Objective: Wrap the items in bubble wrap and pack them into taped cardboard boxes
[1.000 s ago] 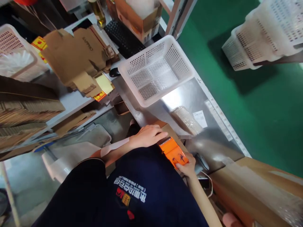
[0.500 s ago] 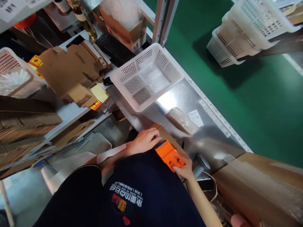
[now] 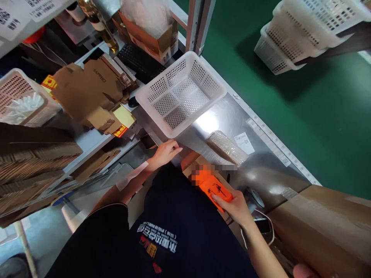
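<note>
My right hand [image 3: 236, 206] is wrapped round an orange tape dispenser [image 3: 217, 191] with black handwritten marks. Its far end is blurred out by coarse squares. Beneath it lies a brown cardboard box [image 3: 189, 160], close against my body and partly hidden by the dispenser. My left hand [image 3: 166, 152] hovers at the bench edge, just left of the box and below the white basket. Its fingers are curled together, and whatever they may hold is hidden. A bubble-wrapped packet [image 3: 226, 146] lies on the metal bench beyond the box, beside a white label [image 3: 244, 143].
A white perforated basket [image 3: 181, 94] stands on the metal bench [image 3: 246, 119]. Flattened cardboard [image 3: 87, 87], a keyboard [image 3: 139, 65] and a bottle [image 3: 101, 29] occupy the left shelf. A large carton [image 3: 324, 220] sits at right. Stacked baskets [image 3: 292, 42] rise above the green floor.
My left hand has moved up and left, away from the tape dispenser. The dispenser, in my right hand, has shifted slightly right and down, uncovering more of the box.
</note>
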### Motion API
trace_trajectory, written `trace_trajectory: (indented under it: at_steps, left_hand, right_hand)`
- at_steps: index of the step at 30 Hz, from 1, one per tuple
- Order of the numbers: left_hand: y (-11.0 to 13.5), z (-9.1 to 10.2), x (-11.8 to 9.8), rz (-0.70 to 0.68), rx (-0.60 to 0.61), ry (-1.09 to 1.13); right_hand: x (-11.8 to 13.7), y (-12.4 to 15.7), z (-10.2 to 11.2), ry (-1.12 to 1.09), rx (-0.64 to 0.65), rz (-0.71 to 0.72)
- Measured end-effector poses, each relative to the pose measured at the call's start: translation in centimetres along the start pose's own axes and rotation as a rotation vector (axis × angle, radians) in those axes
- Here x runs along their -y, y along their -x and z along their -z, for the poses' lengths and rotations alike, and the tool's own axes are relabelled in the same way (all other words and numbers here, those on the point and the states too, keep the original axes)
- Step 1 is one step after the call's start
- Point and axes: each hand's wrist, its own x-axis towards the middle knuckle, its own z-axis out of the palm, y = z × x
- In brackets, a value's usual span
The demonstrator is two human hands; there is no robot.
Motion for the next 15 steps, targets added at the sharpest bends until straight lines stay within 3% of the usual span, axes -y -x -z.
trace_trajectory:
  at_steps: [3,7,10,12,15]
  left_hand:
    - [-0.4,-2.4,1.7,0.055,0.051,0.123]
    - [-0.2,-7.4,3.1,0.124,0.132,0.234]
    - [0.4,-10.7,3.8,0.2,0.088,0.345]
    - [0.7,-11.8,4.2,0.239,0.036,0.375]
    - [1.3,-11.7,4.3,0.257,0.02,0.408]
  right_hand:
    - [0.7,-0.4,-0.2,-0.048,0.014,-0.082]
    - [0.8,-0.7,-0.3,-0.053,0.01,-0.13]
    - [0.8,-0.7,-0.3,-0.053,0.01,-0.118]
    - [0.8,-0.7,-0.3,-0.046,0.005,-0.104]
    - [0.8,-0.7,-0.3,-0.033,0.007,-0.09]
